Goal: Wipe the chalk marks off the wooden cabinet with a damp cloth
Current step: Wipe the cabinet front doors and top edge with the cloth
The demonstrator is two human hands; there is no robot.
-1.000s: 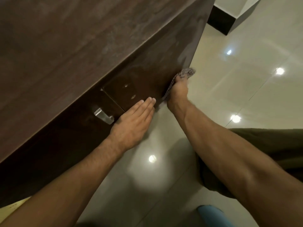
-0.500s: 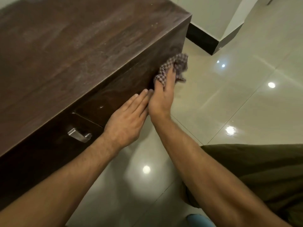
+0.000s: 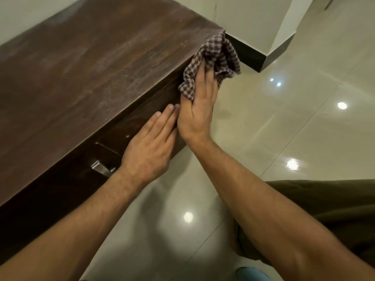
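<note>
Here the cloth seemingly stretches toward the cabinet corner.

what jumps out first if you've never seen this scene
A checked cloth is bunched under the right hand, pressed against the front of the dark wooden cabinet near its far corner. Beside it the left hand lies flat on that front, near a metal handle. Light spots glint on the glossy floor.
</note>
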